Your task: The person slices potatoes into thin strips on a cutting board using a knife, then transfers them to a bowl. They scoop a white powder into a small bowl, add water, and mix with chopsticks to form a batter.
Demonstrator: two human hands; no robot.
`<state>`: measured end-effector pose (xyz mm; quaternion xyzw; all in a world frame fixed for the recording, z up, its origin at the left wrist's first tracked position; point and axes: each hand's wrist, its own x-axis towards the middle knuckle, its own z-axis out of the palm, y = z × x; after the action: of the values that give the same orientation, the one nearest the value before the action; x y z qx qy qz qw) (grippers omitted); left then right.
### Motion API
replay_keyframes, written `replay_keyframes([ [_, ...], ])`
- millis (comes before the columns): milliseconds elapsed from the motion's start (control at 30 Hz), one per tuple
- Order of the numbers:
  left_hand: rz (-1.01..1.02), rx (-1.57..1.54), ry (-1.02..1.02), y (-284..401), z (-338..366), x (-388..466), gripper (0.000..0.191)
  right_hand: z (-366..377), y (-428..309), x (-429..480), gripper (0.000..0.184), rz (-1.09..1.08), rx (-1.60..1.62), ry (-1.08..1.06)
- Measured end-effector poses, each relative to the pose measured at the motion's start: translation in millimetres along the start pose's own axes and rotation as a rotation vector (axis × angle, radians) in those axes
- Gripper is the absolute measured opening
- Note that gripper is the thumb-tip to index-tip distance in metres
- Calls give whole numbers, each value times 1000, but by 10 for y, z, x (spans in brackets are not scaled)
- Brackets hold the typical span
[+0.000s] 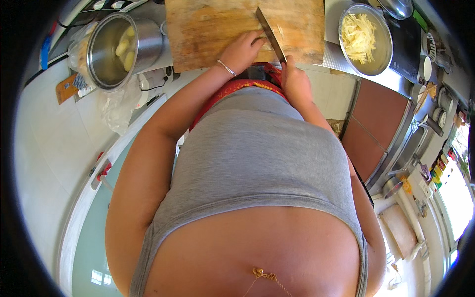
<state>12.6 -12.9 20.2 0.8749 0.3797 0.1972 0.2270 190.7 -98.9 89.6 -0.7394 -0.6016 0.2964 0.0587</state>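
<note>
A wide-bladed kitchen knife (271, 34) is in my right hand (297, 82), its blade angled up and left over the wooden cutting board (207, 26). My left hand (243, 50) rests on the board just left of the blade, fingers curled; what lies under the fingertips is mostly hidden. A few pale thin strips (279, 31) lie right of the blade. At the right, a round bowl holds a heap of pale cut strips (358, 37), which look like potato. Several peeled potatoes (124, 48) sit in liquid in a metal pot (148, 44) at the left.
A black cooktop (406, 50) and a metal lid (399, 7) are beyond the bowl. A clear plastic bag (118, 107) hangs below the pot, near a cable. Reddish-brown cabinet doors (376, 122) stand at the right below the counter, with a sink (408, 148) farther along.
</note>
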Motion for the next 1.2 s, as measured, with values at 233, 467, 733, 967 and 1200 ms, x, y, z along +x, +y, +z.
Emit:
replay_keyframes([
  [233,25,20,13,-43,11,-32,37,143,165,140,20,-61,198,128],
  [467,40,92,78,-14,0,-32,37,112,211,59,17,-102,236,127],
  [733,29,89,56,3,-22,-30,37,108,219,-13,16,-111,149,126],
  [967,32,87,51,-1,-23,-26,38,80,207,-17,16,-116,96,89],
  [1200,25,70,57,7,-9,-37,39,-29,4,-9,20,-19,-37,-35],
])
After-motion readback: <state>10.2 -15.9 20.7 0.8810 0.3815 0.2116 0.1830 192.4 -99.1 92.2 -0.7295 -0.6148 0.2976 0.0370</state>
